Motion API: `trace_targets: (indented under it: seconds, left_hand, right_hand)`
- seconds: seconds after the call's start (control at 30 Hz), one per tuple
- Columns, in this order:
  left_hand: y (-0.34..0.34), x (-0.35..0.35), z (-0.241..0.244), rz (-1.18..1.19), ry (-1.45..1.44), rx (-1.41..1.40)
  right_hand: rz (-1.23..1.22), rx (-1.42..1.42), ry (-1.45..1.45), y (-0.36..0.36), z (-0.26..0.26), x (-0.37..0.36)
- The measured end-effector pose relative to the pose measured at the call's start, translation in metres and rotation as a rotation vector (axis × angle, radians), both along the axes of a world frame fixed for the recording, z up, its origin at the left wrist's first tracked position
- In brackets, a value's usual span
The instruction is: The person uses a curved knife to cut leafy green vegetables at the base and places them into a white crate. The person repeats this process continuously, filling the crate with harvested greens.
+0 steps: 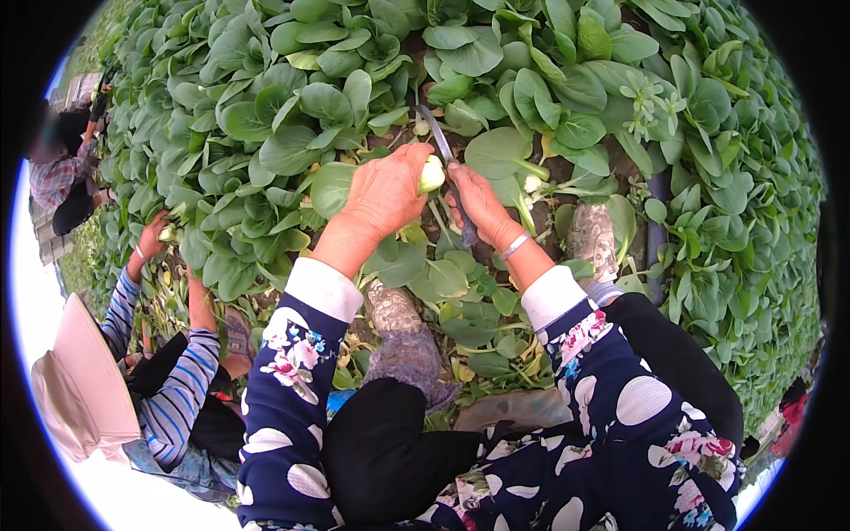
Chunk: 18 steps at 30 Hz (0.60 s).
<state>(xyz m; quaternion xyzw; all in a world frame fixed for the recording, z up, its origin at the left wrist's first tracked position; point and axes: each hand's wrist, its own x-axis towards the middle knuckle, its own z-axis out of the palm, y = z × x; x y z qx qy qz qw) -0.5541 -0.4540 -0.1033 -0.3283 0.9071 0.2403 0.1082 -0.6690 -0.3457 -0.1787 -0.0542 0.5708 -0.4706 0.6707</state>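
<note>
My left hand (382,189) is closed around a head of bok choy (432,174), its pale base facing right and its leaves mostly hidden by the hand. In my right hand (483,204) is a harvesting knife with a slim, slightly curved blade (436,129) pointing up and away. Its handle end (469,233) looks wrapped in grey cloth. The blade passes just right of the bok choy's base; I cannot tell whether they touch. Loose leaves (448,277) lie below my hands, and a cut leaf with a pale stalk (501,154) lies to the right.
Dense bok choy plants (319,99) grow ahead and on both sides. A dark hose (656,232) runs along the soil at right. My shoes (593,239) stand among leaves. At left a co-worker in a wide hat (86,385) reaches into the plants; another person (63,172) crouches beyond.
</note>
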Motion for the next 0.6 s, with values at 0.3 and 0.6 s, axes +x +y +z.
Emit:
trace_targets:
  seconds: [0.3, 0.6]
  left_hand:
    - [-0.047, 0.015, -0.047, -0.065, -0.406, -0.323]
    - [-0.038, 0.037, -0.049, 0.058, -0.225, -0.219]
  right_hand:
    - [0.229, 0.047, 0.414, -0.026, -0.048, 0.023]
    - [0.404, 0.004, 0.838, -0.03, -0.045, 0.024]
